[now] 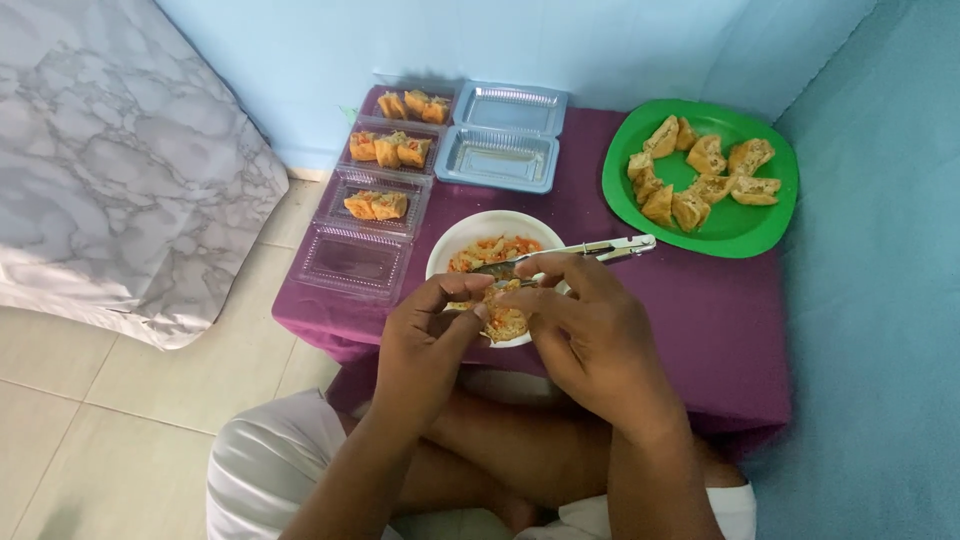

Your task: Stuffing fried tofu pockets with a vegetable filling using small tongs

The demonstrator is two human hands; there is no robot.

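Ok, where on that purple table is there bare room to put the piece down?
Bare purple cloth lies right of the white bowl, below the green plate, to the table's right edge. A narrower strip runs between bowl and plate, crossed by the tongs. The left side is crowded with clear trays. Both hands, left hand and right hand, cover the near edge.

Pale blue wall (330,50) runs across 12 o'clock. Floor (110,400) at 7 to 9 o'clock is cream tile with thin grout lines. Low table under a purple cloth (700,310) sits centre. Grey-white marble-pattern sheet (120,160) drapes down at 10 o'clock. Teal fabric surface (880,300) fills 3 o'clock. Light is soft, even, no hard shadows.
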